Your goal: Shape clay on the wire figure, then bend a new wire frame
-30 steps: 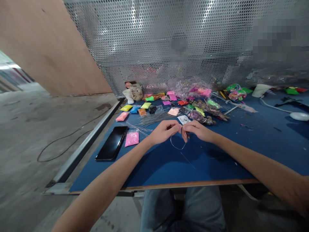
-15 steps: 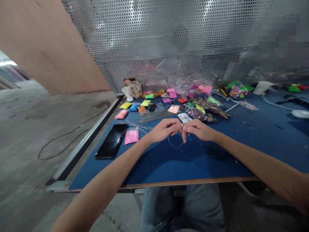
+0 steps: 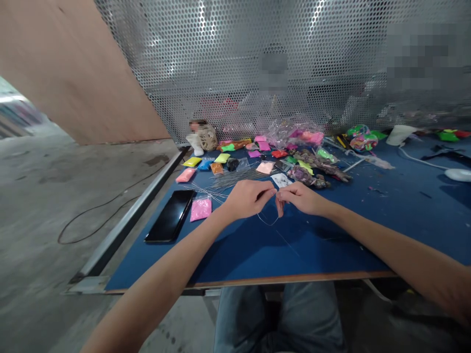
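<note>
A thin wire (image 3: 271,224) hangs in a bent loop below my two hands, over the blue table (image 3: 243,255). My left hand (image 3: 248,198) pinches it between thumb and fingers. Close beside it, my right hand (image 3: 300,197) grips the wire too, its lower fingers pointing down. The fingertips of both hands nearly meet. Behind them lie a white printed card (image 3: 281,180) and a bundle of straight wires (image 3: 235,179).
A black phone (image 3: 170,215) and a pink packet (image 3: 200,209) lie left of my hands. Coloured clay packets, a lumpy purple-brown piece (image 3: 303,175) and crumpled plastic (image 3: 281,132) line the back, before a perforated metal panel (image 3: 228,63). A white mouse-like object (image 3: 458,174) sits far right.
My left hand's fingers have shifted slightly left and drawn closer together, leaving a small gap to my right fingertips. The wire loop hangs a little differently.
</note>
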